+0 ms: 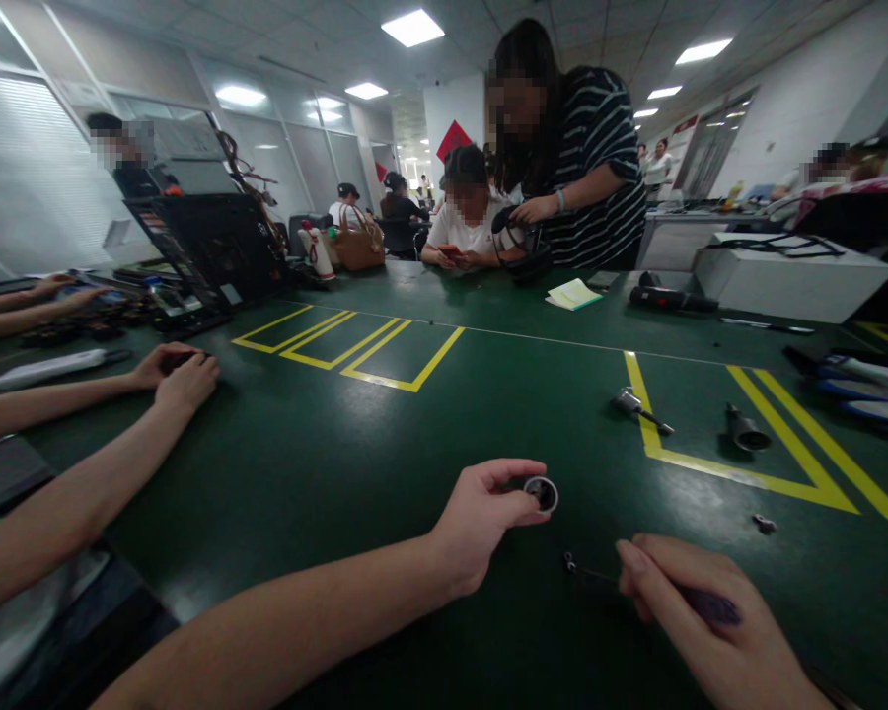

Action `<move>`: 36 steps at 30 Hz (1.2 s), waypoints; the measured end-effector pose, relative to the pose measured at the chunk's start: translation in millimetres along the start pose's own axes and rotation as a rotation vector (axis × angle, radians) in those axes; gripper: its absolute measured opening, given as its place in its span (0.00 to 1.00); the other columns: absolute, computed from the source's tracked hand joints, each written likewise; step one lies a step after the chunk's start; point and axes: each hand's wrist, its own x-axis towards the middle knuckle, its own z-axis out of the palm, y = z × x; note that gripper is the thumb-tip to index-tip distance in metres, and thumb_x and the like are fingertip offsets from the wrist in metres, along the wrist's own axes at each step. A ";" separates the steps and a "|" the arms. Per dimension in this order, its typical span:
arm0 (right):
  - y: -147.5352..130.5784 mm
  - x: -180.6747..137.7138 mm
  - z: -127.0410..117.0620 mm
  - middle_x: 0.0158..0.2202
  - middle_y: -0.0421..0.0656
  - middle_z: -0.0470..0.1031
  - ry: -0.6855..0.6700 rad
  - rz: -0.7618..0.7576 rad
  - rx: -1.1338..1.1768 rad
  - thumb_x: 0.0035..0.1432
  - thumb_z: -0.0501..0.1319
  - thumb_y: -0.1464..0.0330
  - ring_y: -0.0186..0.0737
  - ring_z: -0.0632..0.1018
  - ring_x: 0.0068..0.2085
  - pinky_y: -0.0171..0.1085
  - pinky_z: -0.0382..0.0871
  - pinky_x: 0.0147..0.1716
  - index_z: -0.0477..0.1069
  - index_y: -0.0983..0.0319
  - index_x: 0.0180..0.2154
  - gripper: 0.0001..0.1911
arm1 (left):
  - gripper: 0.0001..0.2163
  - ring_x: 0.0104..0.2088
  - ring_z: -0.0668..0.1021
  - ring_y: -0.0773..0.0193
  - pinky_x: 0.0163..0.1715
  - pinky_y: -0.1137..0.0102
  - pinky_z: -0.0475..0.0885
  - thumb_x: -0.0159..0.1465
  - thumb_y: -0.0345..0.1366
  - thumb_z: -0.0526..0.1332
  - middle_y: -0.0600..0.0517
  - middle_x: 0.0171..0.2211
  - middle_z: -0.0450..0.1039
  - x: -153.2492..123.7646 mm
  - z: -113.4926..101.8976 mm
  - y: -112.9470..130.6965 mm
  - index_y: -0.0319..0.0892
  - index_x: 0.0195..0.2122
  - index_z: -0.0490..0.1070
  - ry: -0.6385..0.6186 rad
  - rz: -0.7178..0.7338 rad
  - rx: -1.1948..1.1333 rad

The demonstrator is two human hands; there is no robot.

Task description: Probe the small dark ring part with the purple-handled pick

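My left hand is closed in a pinch around a small round metal ring part, held just above the green table. My right hand is closed round a thin dark tool. The tool's small tip points left, just below the ring part. Its handle is mostly hidden under my fingers.
A metal bit, a dark cone-shaped part and a tiny piece lie to the right, near the yellow floor-tape lines. A co-worker's arms rest on the left. A person in a striped top stands across the table.
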 end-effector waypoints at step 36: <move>4.6 -0.9 12.2 0.17 0.38 0.70 -0.029 -0.072 0.005 0.64 0.50 0.62 0.33 0.74 0.20 0.30 0.66 0.20 0.68 0.60 0.20 0.22 | 0.15 0.38 0.78 0.62 0.41 0.64 0.75 0.53 0.17 0.61 0.48 0.37 0.76 -5.2 5.2 2.8 0.36 0.41 0.74 0.045 0.002 0.039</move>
